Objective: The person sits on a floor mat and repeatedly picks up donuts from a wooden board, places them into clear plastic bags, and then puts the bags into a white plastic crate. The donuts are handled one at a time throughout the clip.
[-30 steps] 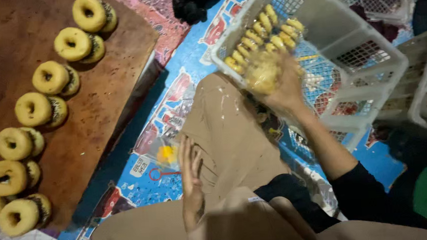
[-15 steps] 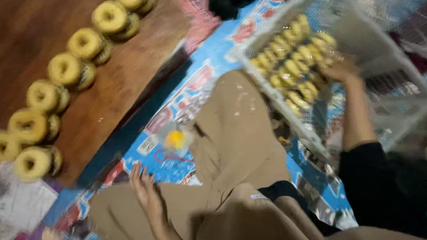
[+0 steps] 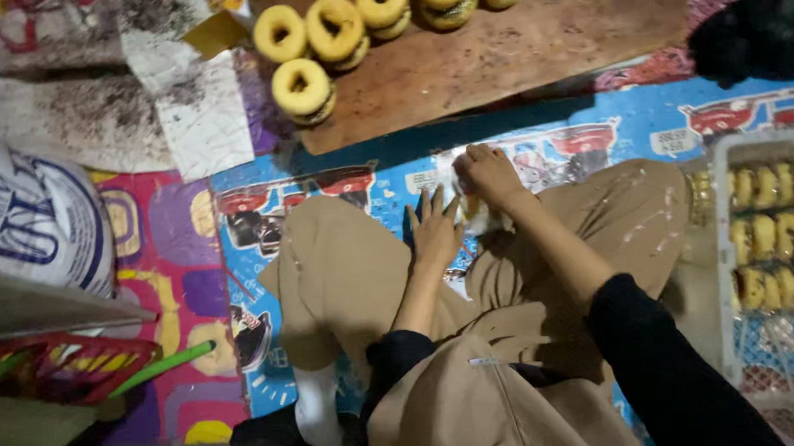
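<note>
Floor mat (image 3: pixel 593 124): a blue printed mat is spread beneath a seated person's crossed legs in tan trousers.
Wooden board (image 3: pixel 515 46): laid on the floor beyond both hands, away from the body; ring-shaped yellow doughnuts (image 3: pixel 334 25) are lined along its far edge.
White crate (image 3: pixel 725 258): set well off to the right hand's outer side, with rows of yellow pastries (image 3: pixel 783 227) inside.
Left hand (image 3: pixel 436 230): laid flat, fingers spread apart, on the mat between the knees; nothing is held.
Right hand (image 3: pixel 488 173): curled, fingers together, just beyond the left hand; whether something is gripped cannot be told.
Small pale thing (image 3: pixel 470 211): seen between the two hands, touching or just under the right hand, nearer to it; its shape is too blurred for a long axis.
</note>
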